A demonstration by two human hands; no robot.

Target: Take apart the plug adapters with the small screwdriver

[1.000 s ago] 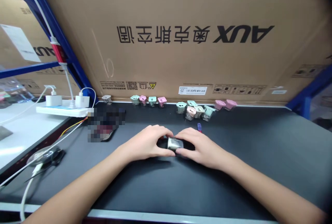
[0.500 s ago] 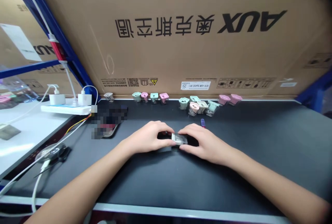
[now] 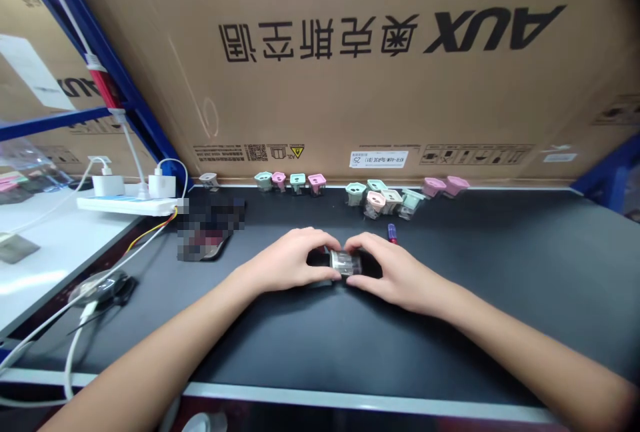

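Between my two hands, just above the dark table mat, is a small pencil sharpener (image 3: 345, 263) with a pale lid end on the left and a clear, smoky container on the right. The thumb and fingers of my left hand (image 3: 295, 262) pinch its lid end. From the other side, my right hand (image 3: 387, 269) grips the clear end between thumb and fingers. Beyond my right hand lies a small screwdriver with a purple-blue handle (image 3: 392, 233), partly hidden by the hand.
Two-hole pencil sharpeners in green (image 3: 355, 192), pink (image 3: 317, 183), peach and cream stand along the back, before a big cardboard box (image 3: 320, 99). At left are a blurred-out dark object (image 3: 213, 232), a white power strip (image 3: 130, 206) and cables (image 3: 70, 359).
The sharpener has turned a little between my fingers, showing a different face. Both hands keep their hold on it. The camera view has shifted slightly.
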